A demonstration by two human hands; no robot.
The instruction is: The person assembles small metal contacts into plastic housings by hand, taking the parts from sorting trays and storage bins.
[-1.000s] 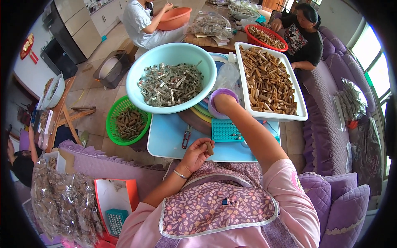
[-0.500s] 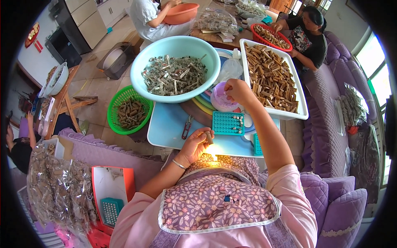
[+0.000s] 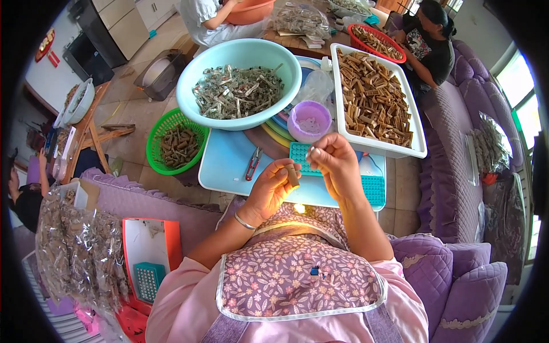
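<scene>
Green basket: well left of left hand, holds brown pieces.
Pale-blue basin: beyond left hand, heaped with clear-wrapped bits; looks to overhang the table, so a bump could tip some out.
Red-handled snips: just beyond left hand, lying loose; a sideways swing of that hand could catch them.
Left hand: thumb and fingers closed on the brown piece.
Brown piece: at left fingertips, between the hands, tilted. Too hard a squeeze might crack it, too light might drop it on the apron.
Near teal tray: partly behind right hand; contents mostly hidden.
Purple cup: beyond both hands, pale stuff inside; a reach could knock it.
Small pale item: pinched at right fingertips. Tiny, thin grip: likeliest thing to slip.
Right hand: thumb and finger pinched together, apart from left.
Second teal tray: just right of right wrist; forearm drift could shove it.
White tray: beyond right hand, piled with brown pieces; overfilling could spill some.
</scene>
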